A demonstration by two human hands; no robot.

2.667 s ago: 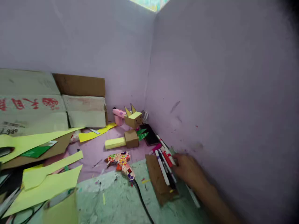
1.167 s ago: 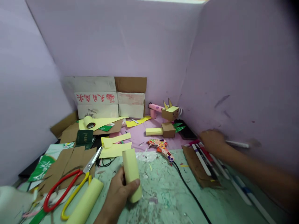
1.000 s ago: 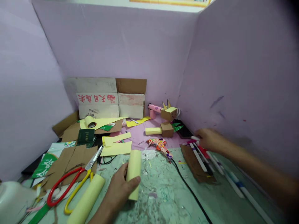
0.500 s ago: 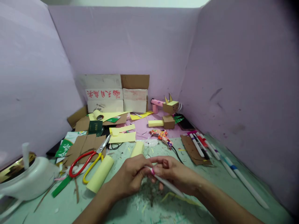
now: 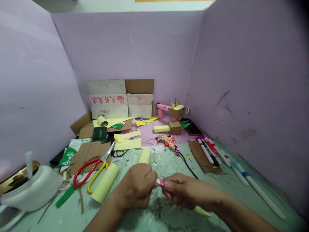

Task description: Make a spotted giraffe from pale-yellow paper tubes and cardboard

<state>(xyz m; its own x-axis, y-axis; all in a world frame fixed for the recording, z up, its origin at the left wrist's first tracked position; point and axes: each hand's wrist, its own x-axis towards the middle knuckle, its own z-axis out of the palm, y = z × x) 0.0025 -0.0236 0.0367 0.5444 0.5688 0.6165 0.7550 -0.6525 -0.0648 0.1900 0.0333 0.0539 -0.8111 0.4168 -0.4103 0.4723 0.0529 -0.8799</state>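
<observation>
A white marker with a pink band [image 5: 160, 183] spans the small gap between my hands at the front of the table; most of it is hidden by my fingers. My left hand [image 5: 138, 184] is closed in a fist around its left end. The thumb and fingers of my right hand [image 5: 181, 190] pinch the pink part. Just behind my left hand lies a pale yellow paper tube [image 5: 145, 155]. A second yellow paper tube [image 5: 105, 183] lies to the left of it, beside red-and-yellow-handled scissors [image 5: 96, 167].
Several markers [image 5: 205, 150] lie at the right on and beside a cardboard piece [image 5: 196, 154]. A hot glue gun with a patterned cover [image 5: 172, 147] trails a black cord. A white teapot-shaped pot [image 5: 36, 187] stands at the left. Cardboard models [image 5: 175, 126] sit farther back.
My left hand has turned into a tighter fist over the marker's end. My right hand has moved slightly down and right, now covering the white barrel that showed before. The view has shifted slightly.
</observation>
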